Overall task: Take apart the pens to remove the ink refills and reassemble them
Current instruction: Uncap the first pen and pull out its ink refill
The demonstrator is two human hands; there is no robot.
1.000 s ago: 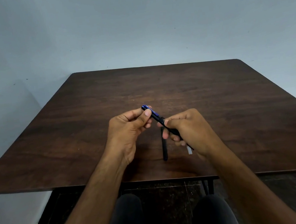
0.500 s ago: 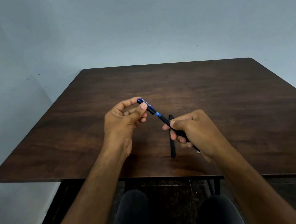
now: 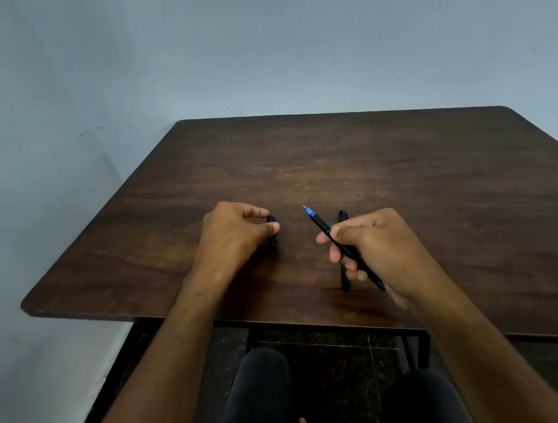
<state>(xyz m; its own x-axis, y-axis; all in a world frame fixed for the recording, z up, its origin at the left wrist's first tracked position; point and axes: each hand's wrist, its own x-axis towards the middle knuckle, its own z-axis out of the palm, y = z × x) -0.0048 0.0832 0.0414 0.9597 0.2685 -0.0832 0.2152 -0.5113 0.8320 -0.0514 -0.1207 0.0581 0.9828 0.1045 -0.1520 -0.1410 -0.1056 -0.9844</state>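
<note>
The pen [image 3: 334,240] is uncapped and held in the right hand [image 3: 377,245], above the tabletop [image 3: 439,177] near its front edge. It is a slim black barrel with a blue collar behind the metal tip, and it slants with the tip up and away toward the far left and the back end down toward the front edge. The right fingers [image 3: 339,255] are clenched around the middle of the barrel.

The cap [image 3: 272,231], dark with a touch of blue, is pinched between the thumb and forefinger of the left hand [image 3: 235,236], low over the tabletop to the left of the pen and apart from its tip. Whether it touches the wood cannot be told.

A second pen [image 3: 343,251], all black, lies on the tabletop just behind the right hand, running from near the front edge away toward the far edge, partly hidden by the fingers.
</note>
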